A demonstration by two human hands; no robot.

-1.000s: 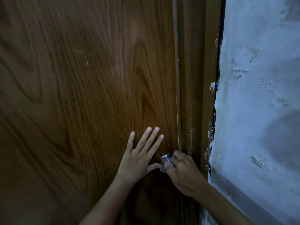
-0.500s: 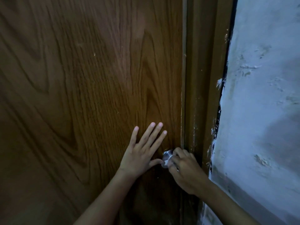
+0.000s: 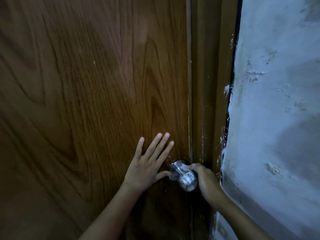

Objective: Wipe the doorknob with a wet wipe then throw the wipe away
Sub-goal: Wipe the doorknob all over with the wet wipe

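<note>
A round shiny metal doorknob [image 3: 183,175] sticks out of the brown wood-grain door [image 3: 86,101] near its right edge. My left hand [image 3: 147,167] lies flat on the door just left of the knob, fingers spread, its thumb touching the knob's base. My right hand [image 3: 207,182] is curled against the knob's right side, fingers closed over it. The wet wipe [image 3: 190,188] is almost wholly hidden under that hand; only a pale scrap shows at the knob's lower edge.
The brown door frame [image 3: 211,84] runs straight up just right of the knob. Beyond it is a rough, flaking white-blue wall [image 3: 277,118], close to my right forearm.
My right hand has slid from over the knob's front to its right side, so the metal knob now shows. My left hand stays flat on the door.
</note>
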